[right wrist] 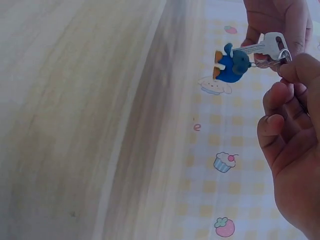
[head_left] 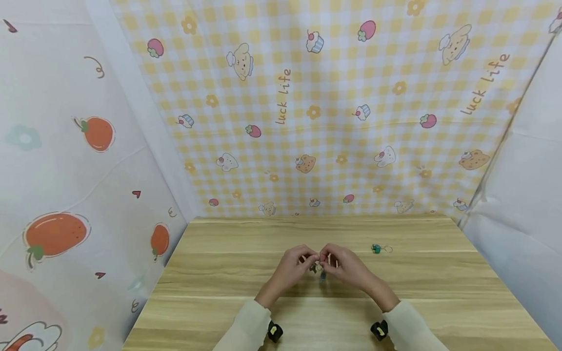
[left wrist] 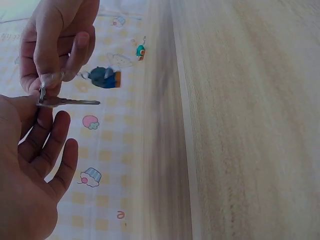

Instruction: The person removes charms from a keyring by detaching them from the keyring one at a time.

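Both hands meet above the wooden table in the head view. My left hand [head_left: 296, 264] pinches a silver key [left wrist: 75, 102] by its head, the blade pointing away from the fingers. Thumb and finger of my right hand [head_left: 347, 267] pinch a metal key ring [right wrist: 285, 55], which touches or passes through the hole in the key's head; the fingertips partly hide which. From the ring, on a short chain, hangs a small blue figure charm [right wrist: 232, 65] with orange feet. The right hand's other fingers are loosely bent in the right wrist view.
A second keychain with a green charm [head_left: 376, 248] and a wire ring [head_left: 388, 249] lies on the table [head_left: 228, 273], behind and right of the hands. A yellow checked cloth [head_left: 333, 136] hangs at the back. Black wrist cameras [head_left: 274, 331] sit by both sleeves.
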A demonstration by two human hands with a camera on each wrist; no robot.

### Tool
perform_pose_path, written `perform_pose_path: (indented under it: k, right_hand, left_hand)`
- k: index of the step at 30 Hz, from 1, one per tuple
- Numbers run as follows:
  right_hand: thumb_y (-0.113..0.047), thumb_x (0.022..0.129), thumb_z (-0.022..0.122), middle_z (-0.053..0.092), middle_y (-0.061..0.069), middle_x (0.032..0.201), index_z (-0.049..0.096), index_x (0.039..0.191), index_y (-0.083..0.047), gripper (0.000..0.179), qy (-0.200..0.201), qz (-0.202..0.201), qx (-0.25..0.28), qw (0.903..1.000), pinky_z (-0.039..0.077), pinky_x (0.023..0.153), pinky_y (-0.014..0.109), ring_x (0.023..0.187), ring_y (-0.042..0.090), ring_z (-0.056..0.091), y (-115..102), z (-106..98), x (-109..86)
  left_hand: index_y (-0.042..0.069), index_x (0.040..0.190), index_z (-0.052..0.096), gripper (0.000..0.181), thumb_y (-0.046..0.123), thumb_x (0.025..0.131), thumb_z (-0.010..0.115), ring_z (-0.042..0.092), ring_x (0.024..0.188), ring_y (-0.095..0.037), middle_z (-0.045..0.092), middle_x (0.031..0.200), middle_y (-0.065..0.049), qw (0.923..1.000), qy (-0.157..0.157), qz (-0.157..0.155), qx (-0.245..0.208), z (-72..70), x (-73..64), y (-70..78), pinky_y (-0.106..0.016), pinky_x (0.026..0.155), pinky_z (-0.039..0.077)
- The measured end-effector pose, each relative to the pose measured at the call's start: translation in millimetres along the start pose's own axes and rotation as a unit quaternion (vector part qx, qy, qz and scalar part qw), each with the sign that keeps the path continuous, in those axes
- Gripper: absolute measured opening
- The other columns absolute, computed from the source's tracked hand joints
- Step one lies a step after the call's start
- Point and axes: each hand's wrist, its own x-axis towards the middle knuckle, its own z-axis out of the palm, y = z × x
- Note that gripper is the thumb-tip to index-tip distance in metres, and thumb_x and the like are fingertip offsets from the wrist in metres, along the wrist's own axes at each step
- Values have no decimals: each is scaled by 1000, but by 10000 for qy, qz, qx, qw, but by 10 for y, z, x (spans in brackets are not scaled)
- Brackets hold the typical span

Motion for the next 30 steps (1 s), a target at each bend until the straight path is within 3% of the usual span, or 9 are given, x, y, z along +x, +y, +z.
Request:
perform_pose_path:
  k: [8,13,16,20,30]
  right_hand:
    - [-14,105,70,69,-4,90,70,102,-17,4,286,754,485,9956,48,59,22,67,4,53,-2,52,-20]
    - [-25,106,68,72,5,88,71,100,-14,13,339,1289,850,9874,45,58,21,65,4,51,-38,141,-35]
    - [-21,107,67,72,8,89,71,102,-11,12,443,1329,933,9857,45,58,21,65,5,51,-52,173,-48]
    - [-12,105,67,70,2,88,71,101,-10,7,551,1324,872,9858,45,58,21,66,5,51,-63,171,-56]
    - [-10,101,70,65,-7,78,69,91,-15,11,326,1384,351,9892,44,58,21,63,2,49,-46,142,-60]
  left_hand:
    - [11,107,79,17,22,107,66,68,88,-8,77,102,-2,9996,273,70,77,5,-9,6,-23,80,58]
    - [12,107,78,16,22,107,66,67,88,-6,77,103,-2,9993,338,40,124,6,-4,26,-22,80,58]
    - [12,108,78,15,22,107,67,67,89,-6,76,104,-2,9993,341,59,145,13,2,32,-22,79,58]
    - [11,108,78,15,21,106,68,67,90,-6,77,104,-3,9993,339,97,141,23,9,33,-21,78,58]
    - [11,103,77,10,20,104,71,65,86,-2,76,99,-2,9994,213,-24,280,74,-11,6,-19,76,57]
